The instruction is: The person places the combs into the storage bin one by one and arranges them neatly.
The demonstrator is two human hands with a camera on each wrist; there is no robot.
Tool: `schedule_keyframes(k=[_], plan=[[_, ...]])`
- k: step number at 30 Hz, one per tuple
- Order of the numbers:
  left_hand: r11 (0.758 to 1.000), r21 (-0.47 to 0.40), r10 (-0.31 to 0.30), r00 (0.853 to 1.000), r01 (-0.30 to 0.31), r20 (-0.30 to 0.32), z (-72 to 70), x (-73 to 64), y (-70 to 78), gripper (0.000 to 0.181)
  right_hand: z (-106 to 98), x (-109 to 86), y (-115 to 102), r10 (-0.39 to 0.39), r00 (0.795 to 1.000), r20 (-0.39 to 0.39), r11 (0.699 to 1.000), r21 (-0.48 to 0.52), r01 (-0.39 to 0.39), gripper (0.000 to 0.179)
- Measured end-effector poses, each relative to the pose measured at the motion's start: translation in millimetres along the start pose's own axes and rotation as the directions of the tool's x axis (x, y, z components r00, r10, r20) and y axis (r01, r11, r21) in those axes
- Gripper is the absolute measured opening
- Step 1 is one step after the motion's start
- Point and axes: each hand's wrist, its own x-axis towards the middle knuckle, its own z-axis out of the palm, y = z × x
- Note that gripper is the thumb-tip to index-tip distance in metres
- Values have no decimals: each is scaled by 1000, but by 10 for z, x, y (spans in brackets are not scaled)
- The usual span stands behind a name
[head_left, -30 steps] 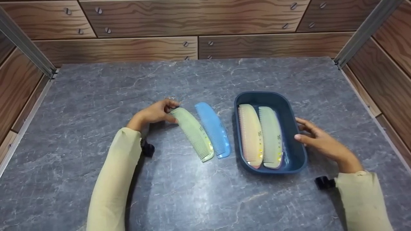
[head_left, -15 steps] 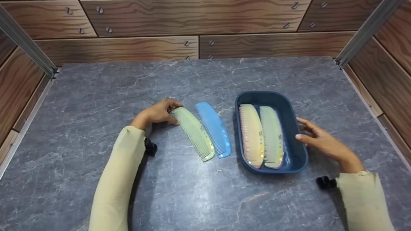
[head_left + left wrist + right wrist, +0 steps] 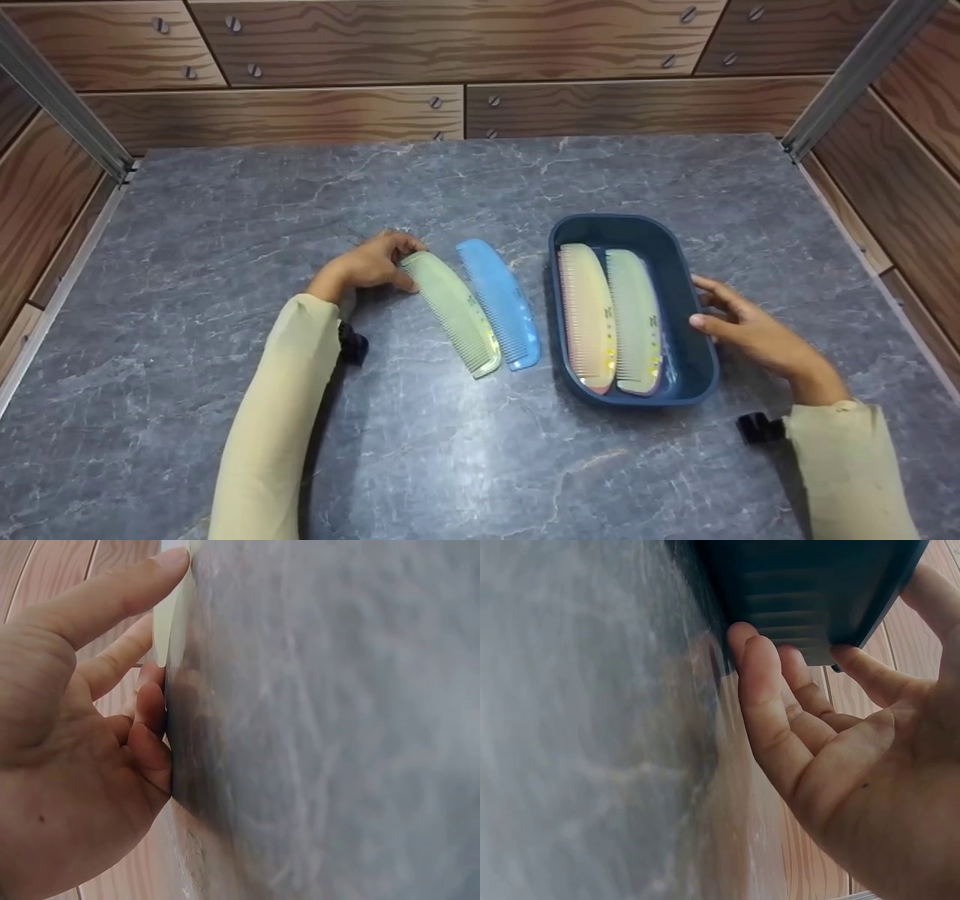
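Note:
My left hand pinches the far left end of a light green comb, thumb on the toothed side and fingertips at the tip. In the left wrist view the thumb and index finger flank the pale comb end close to the tabletop. Just right of it lies a blue comb. A dark blue bin holds a cream comb over a pinkish one and a pale green comb beside it. My right hand rests relaxed fingers against the bin's outer right wall.
The grey marbled table extends around the combs and bin. Wood-patterned panels wall it in at the back and sides, with metal posts at the rear corners. A black wrist camera hangs beside each forearm.
Over the first half second my left hand shifts slightly right, its fingers further over the green comb's end. Since then it holds still. The right hand and bin stay in place.

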Motion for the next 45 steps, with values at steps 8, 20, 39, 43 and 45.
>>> schedule_keyframes(k=[8, 20, 39, 43, 45], plan=[[998, -64, 12, 1000, -13, -22, 40, 1, 1, 55, -7, 4, 16, -5, 1000, 6, 1000, 27, 5, 67], [993, -112, -24, 999, 20, -33, 31, -27, -5, 54, 4, 13, -9, 3, 1000, 12, 1000, 23, -3, 67], [984, -175, -25, 1000, 23, -10, 4, -33, 42, 57, -11, -2, 0, -11, 1000, 9, 999, 46, 10, 66], [974, -227, -24, 1000, 23, -3, 10, -41, 52, 58, -9, 3, 6, -17, 1000, 0, 999, 35, 17, 65], [969, -248, -20, 1000, 19, -2, 12, -48, 55, 59, -5, 7, 6, -10, 1000, -5, 1000, 30, 10, 65]])
